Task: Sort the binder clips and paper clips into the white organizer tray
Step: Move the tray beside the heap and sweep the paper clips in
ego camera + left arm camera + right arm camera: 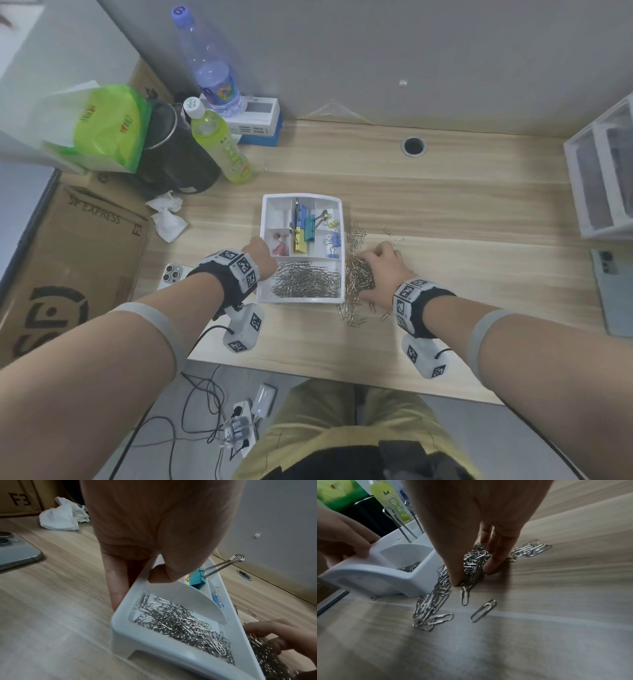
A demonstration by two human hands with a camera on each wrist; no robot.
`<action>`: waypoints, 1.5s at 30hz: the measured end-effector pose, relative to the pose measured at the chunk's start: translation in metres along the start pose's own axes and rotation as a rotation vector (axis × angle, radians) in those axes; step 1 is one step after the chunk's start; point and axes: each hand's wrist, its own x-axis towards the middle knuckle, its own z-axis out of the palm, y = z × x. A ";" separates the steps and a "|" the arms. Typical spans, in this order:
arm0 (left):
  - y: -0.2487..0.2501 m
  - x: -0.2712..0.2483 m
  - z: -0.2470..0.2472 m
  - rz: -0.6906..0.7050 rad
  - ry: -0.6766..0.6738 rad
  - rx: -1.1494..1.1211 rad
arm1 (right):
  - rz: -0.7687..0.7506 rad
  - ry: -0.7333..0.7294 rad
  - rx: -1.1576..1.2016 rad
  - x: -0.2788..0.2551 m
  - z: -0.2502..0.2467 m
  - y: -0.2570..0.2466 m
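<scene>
The white organizer tray [337, 205] sits mid-desk. Its near compartment holds a heap of silver paper clips [305, 281]; coloured binder clips [303, 228] fill the far compartments. My left hand [262, 253] grips the tray's left rim [142, 580], thumb over the edge and fingers down the outside wall. My right hand [380, 265] is just right of the tray, thumb and fingers pinching a bunch of paper clips [475, 562] from the loose pile [356, 274] on the desk. More loose paper clips [433, 607] trail along the tray's right wall [412, 584].
A phone [173, 274] lies left of the tray, crumpled tissues [168, 216] beyond it. Bottles [219, 140], a black bag and a green packet stand at the back left. A cardboard box [68, 253] is at far left, white drawers [603, 171] at far right.
</scene>
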 end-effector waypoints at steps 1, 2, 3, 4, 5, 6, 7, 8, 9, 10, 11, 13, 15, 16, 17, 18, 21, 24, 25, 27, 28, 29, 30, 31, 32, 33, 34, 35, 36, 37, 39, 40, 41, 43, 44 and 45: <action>0.000 0.000 0.000 0.002 0.002 -0.003 | 0.005 0.002 0.007 0.001 0.001 -0.003; -0.001 0.001 0.000 0.003 0.002 -0.007 | 0.009 -0.001 0.005 0.003 0.002 -0.006; -0.002 0.001 0.001 0.008 0.000 -0.013 | 0.012 -0.007 -0.008 0.004 0.003 -0.009; -0.002 0.001 0.001 0.013 -0.003 -0.016 | 0.015 -0.013 -0.030 0.005 0.004 -0.011; -0.002 0.000 0.000 0.018 -0.009 -0.017 | 0.016 -0.017 -0.051 0.006 0.006 -0.013; -0.003 0.000 0.000 0.021 -0.017 -0.018 | 0.016 -0.019 -0.062 0.006 0.007 -0.014; -0.004 -0.001 0.000 0.023 -0.026 -0.023 | 0.016 -0.017 -0.060 0.007 0.008 -0.016; -0.004 -0.001 -0.001 0.022 -0.033 -0.029 | 0.021 -0.008 -0.047 0.007 0.008 -0.017; -0.004 -0.002 -0.001 0.022 -0.037 -0.034 | 0.028 0.002 -0.031 0.008 0.008 -0.018; -0.004 -0.002 -0.001 0.023 -0.038 -0.037 | 0.038 0.008 -0.016 0.008 0.009 -0.019; -0.003 -0.003 -0.001 0.023 -0.038 -0.040 | 0.046 0.012 -0.004 0.008 0.009 -0.020; -0.002 -0.004 -0.001 0.022 -0.045 -0.052 | 0.058 0.018 0.022 0.009 0.009 -0.022; -0.001 -0.005 -0.001 0.020 -0.049 -0.062 | 0.060 0.030 0.057 0.010 0.010 -0.023; -0.001 -0.005 -0.001 0.019 -0.047 -0.062 | 0.059 0.035 0.071 0.010 0.011 -0.023; 0.000 -0.006 -0.002 0.019 -0.043 -0.058 | 0.057 0.037 0.079 0.010 0.011 -0.022; 0.000 -0.006 -0.001 0.018 -0.039 -0.054 | 0.056 0.035 0.085 0.011 0.011 -0.021; 0.001 -0.006 -0.001 0.013 -0.034 -0.050 | 0.056 0.039 0.112 0.014 0.004 -0.017; 0.001 -0.007 -0.002 0.006 -0.043 -0.064 | 0.069 0.027 0.126 0.013 -0.009 -0.012; 0.001 -0.008 -0.002 0.008 -0.047 -0.074 | 0.082 0.024 0.140 0.013 -0.014 -0.009; 0.002 -0.010 -0.003 0.008 -0.056 -0.090 | 0.104 0.011 0.184 0.013 -0.022 -0.005; 0.002 -0.011 -0.004 0.007 -0.059 -0.095 | 0.106 0.003 0.204 0.013 -0.026 -0.004; 0.002 -0.012 -0.005 0.007 -0.060 -0.097 | 0.103 -0.007 0.213 0.013 -0.031 -0.005; 0.002 -0.013 -0.005 0.009 -0.061 -0.096 | 0.092 -0.020 0.210 0.013 -0.036 -0.007; 0.003 -0.013 -0.006 0.011 -0.060 -0.095 | 0.076 -0.033 0.200 0.013 -0.039 -0.010; 0.003 -0.013 -0.006 0.012 -0.060 -0.094 | 0.058 -0.046 0.190 0.012 -0.043 -0.014; 0.004 -0.013 -0.006 0.014 -0.060 -0.093 | 0.040 -0.053 0.186 0.012 -0.045 -0.019; 0.004 -0.014 -0.006 0.014 -0.060 -0.090 | 0.020 -0.057 0.185 0.011 -0.046 -0.024; 0.004 -0.014 -0.006 0.015 -0.058 -0.085 | -0.003 -0.055 0.186 0.010 -0.046 -0.031; 0.005 -0.014 -0.006 0.017 -0.055 -0.081 | -0.022 -0.055 0.192 0.010 -0.045 -0.038; 0.005 -0.014 -0.006 0.018 -0.051 -0.076 | -0.040 -0.057 0.203 0.010 -0.042 -0.046; 0.005 -0.015 -0.006 0.025 -0.038 -0.056 | -0.066 -0.070 0.223 0.011 -0.034 -0.059; 0.005 -0.015 -0.006 0.028 -0.034 -0.045 | -0.076 -0.078 0.234 0.011 -0.029 -0.064; 0.005 -0.015 -0.006 0.030 -0.031 -0.039 | -0.084 -0.088 0.247 0.011 -0.024 -0.068; 0.004 -0.014 -0.005 0.033 -0.024 -0.037 | -0.114 -0.124 0.232 0.012 -0.017 -0.075; 0.004 -0.013 -0.005 0.034 -0.020 -0.039 | -0.130 -0.152 0.220 0.012 -0.015 -0.077; 0.004 -0.013 -0.005 0.032 -0.018 -0.042 | -0.147 -0.181 0.224 0.012 -0.013 -0.077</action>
